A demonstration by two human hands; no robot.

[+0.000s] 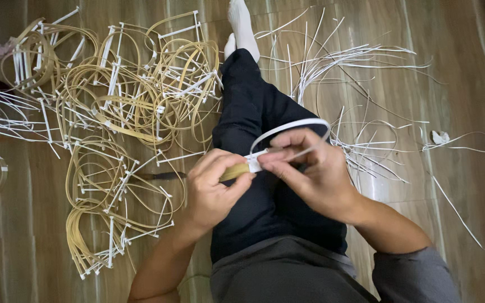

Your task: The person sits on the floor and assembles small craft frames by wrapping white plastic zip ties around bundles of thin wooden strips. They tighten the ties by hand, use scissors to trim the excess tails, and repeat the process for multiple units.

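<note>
Your left hand [211, 188] pinches a tan bamboo strip [234, 171] over your lap; your right hand [312, 168] grips the white strip [293, 127] looping above both, wrapped where they meet.

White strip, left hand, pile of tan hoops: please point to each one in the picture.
white strip [287, 128], head view, top of its curved loop
left hand [213, 188], head view, back of the hand
pile of tan hoops [136, 95], head view, middle of the heap
</note>
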